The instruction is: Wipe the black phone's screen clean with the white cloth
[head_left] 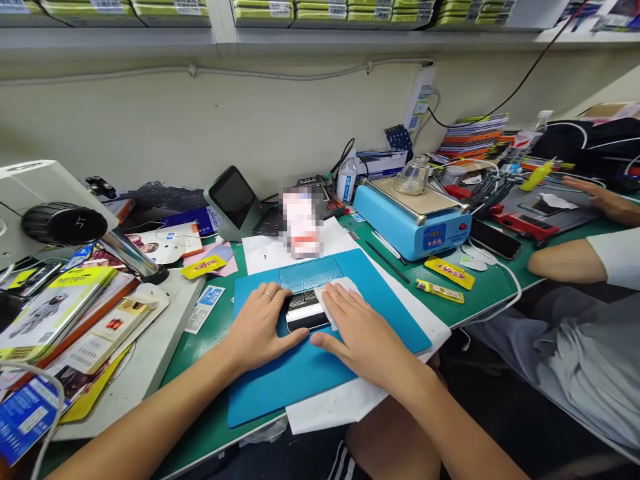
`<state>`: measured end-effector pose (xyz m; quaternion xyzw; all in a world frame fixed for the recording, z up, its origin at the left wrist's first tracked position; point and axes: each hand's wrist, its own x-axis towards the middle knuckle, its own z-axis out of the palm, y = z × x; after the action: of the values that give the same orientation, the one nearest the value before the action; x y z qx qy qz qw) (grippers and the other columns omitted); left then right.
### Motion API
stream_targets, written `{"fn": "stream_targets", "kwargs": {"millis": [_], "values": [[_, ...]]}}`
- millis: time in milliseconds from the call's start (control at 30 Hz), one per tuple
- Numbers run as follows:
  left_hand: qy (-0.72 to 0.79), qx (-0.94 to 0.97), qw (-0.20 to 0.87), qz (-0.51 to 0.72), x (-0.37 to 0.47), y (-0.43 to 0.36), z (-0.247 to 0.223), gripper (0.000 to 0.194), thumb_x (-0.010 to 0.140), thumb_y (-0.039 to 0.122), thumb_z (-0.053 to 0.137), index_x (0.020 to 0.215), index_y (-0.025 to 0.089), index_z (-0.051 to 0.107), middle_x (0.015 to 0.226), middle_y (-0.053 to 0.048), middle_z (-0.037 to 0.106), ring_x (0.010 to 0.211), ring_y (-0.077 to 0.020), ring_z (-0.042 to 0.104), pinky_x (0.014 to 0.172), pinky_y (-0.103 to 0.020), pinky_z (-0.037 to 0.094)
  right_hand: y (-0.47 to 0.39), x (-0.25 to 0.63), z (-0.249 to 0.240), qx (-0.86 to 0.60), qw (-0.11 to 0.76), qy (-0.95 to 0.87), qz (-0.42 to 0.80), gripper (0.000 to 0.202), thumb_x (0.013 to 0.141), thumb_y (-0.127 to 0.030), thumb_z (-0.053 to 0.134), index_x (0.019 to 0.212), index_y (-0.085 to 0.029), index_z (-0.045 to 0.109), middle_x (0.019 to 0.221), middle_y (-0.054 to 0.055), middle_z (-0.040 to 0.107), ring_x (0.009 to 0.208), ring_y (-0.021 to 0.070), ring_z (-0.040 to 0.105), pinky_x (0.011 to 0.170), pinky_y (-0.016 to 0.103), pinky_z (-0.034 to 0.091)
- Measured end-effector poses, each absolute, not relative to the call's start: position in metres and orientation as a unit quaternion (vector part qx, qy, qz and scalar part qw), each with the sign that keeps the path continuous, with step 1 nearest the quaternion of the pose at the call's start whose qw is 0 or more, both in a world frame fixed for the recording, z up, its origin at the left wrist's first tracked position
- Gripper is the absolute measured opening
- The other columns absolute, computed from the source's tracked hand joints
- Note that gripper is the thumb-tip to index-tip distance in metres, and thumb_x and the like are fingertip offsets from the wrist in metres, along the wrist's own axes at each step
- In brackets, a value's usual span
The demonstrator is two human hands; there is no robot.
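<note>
A phone (305, 312) with a dark, glossy face lies flat on a blue mat (280, 393), a white band of light reflecting on it. My left hand (259, 327) is braced around its left end, fingers at the far edge and thumb at the near edge. Under the flattened fingers of my right hand (363, 327), a folded white wipe (327, 312) is pressed against the phone's right part. My right thumb sticks out to the left, off the wipe. Just beyond the phone, a clear rectangular outline (305, 270), perhaps a tray or film, shows on the mat.
A blue heating plate (405, 227) carries a glass jar (413, 177). Left stand a microscope base (165, 353) and stacked battery boxes (55, 313). A small screen device (234, 203) stands behind. At right, a co-worker's arm (570, 260) rests near another phone (495, 239).
</note>
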<state>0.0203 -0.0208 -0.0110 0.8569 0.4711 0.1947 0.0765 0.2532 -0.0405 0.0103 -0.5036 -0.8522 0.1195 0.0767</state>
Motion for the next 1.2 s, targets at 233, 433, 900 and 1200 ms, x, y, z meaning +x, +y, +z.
{"fn": "stream_targets", "kwargs": {"millis": [233, 433, 900, 1200], "values": [[0.472, 0.859, 0.078, 0.184, 0.02, -0.021, -0.01, 0.055, 0.09, 0.06, 0.061, 0.125, 0.017, 0.056, 0.112, -0.011, 0.059, 0.102, -0.03, 0.054, 0.089, -0.048, 0.049, -0.06, 0.245, 0.009, -0.477, 0.094, -0.868, 0.098, 0.09, 0.094, -0.072, 0.039, 0.151, -0.002, 0.045, 0.158, 0.022, 0.042, 0.148, 0.0356, 0.038, 0.12, 0.055, 0.036], [0.474, 0.858, 0.08, 0.184, 0.019, -0.02, -0.011, 0.058, 0.089, 0.062, 0.061, 0.126, 0.019, 0.056, 0.113, -0.011, 0.059, 0.102, -0.0304, 0.055, 0.089, -0.048, 0.049, -0.068, 0.258, 0.012, -0.493, 0.08, -0.861, 0.097, 0.082, 0.099, -0.067, 0.03, 0.152, -0.007, 0.044, 0.158, 0.019, 0.043, 0.149, 0.0338, 0.038, 0.121, 0.06, 0.032], [0.473, 0.859, 0.081, 0.179, 0.019, -0.022, -0.01, 0.055, 0.091, 0.064, 0.057, 0.124, 0.02, 0.056, 0.113, -0.01, 0.059, 0.105, -0.0311, 0.056, 0.09, -0.048, 0.049, -0.073, 0.276, 0.014, -0.499, 0.067, -0.857, 0.109, 0.081, 0.098, -0.068, 0.034, 0.155, -0.011, 0.041, 0.161, 0.016, 0.039, 0.151, 0.0327, 0.034, 0.121, 0.061, 0.03], [0.475, 0.857, 0.086, 0.178, 0.018, -0.021, -0.01, 0.057, 0.091, 0.065, 0.057, 0.126, 0.019, 0.056, 0.115, -0.011, 0.06, 0.105, -0.0313, 0.055, 0.09, -0.049, 0.049, -0.086, 0.294, 0.011, -0.521, 0.071, -0.846, 0.086, 0.074, 0.101, -0.063, 0.035, 0.157, -0.015, 0.038, 0.161, 0.012, 0.04, 0.149, 0.0311, 0.037, 0.121, 0.06, 0.032]]}}
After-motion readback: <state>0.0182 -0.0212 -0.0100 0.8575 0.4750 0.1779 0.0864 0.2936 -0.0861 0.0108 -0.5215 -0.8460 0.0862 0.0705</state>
